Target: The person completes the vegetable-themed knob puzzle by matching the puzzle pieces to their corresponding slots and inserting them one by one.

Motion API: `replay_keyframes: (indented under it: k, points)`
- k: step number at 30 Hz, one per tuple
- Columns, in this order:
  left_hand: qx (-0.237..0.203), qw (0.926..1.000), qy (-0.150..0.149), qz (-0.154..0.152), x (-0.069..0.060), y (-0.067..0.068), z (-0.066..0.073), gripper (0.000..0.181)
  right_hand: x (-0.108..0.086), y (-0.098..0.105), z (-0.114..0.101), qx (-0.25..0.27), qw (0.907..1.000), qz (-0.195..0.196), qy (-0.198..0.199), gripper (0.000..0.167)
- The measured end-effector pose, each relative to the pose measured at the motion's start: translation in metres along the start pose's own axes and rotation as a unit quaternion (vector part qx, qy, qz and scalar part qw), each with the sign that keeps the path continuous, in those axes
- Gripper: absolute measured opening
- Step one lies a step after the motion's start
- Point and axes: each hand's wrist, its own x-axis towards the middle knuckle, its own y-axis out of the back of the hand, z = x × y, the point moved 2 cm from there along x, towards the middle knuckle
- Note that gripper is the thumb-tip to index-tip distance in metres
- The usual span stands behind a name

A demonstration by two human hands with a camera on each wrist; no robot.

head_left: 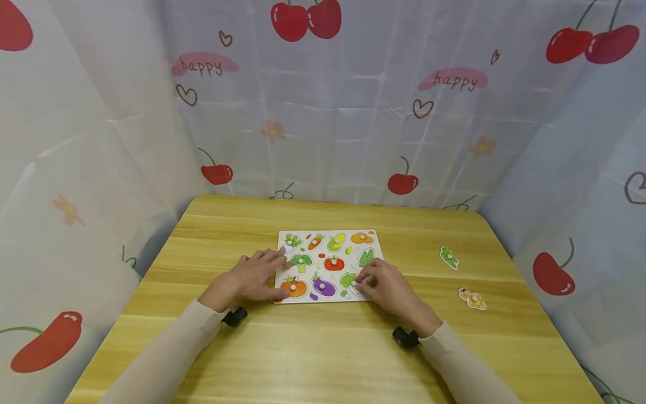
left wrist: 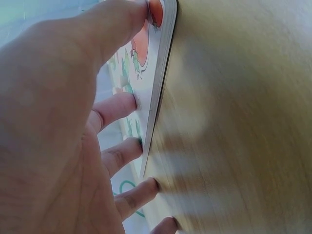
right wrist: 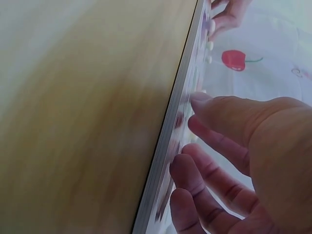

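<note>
A white wooden vegetable puzzle board [head_left: 317, 271] lies on the table, with knobbed pieces such as a tomato [head_left: 333, 264], an eggplant [head_left: 324, 288] and a pumpkin [head_left: 298, 289] in it. My left hand [head_left: 254, 276] rests at the board's left edge, fingers spread and thumb by the pumpkin; in the left wrist view the left hand [left wrist: 73, 117] shows some fingertips on the board, others on the table. At the lower right corner my right hand [head_left: 387, 286] pinches the knob of a leafy green vegetable piece [head_left: 347, 279]. The right wrist view shows the right hand's thumb [right wrist: 224, 109] low over the board.
Two loose pieces lie on the table [head_left: 303, 348] right of the board: a green leafy one [head_left: 449, 257] and a yellow-brown one [head_left: 473, 299]. Cherry-printed curtains [head_left: 343, 112] hang behind and at both sides. Each wrist wears a small black camera.
</note>
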Motion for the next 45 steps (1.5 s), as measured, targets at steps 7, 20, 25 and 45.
replay_keyframes:
  k: [7,20,25,45]
  points:
    - [0.001,1.0000,-0.002,0.004,-0.001,0.002,-0.001,0.088,-0.004,0.013,0.010,0.002,0.9997,0.023,-0.002,0.008]
    - [0.002,1.0000,-0.004,0.003,0.000,0.002,-0.002,0.089,-0.010,0.032,0.029,-0.013,0.9970,0.076,-0.008,0.011]
    - [0.002,1.0000,-0.004,0.001,0.001,0.001,-0.002,0.090,-0.012,0.041,0.043,-0.018,0.9960,0.084,-0.025,0.014]
    - [0.008,0.9999,-0.006,0.003,0.000,-0.001,-0.001,0.090,-0.021,0.090,0.132,-0.025,0.9858,0.119,-0.115,0.054]
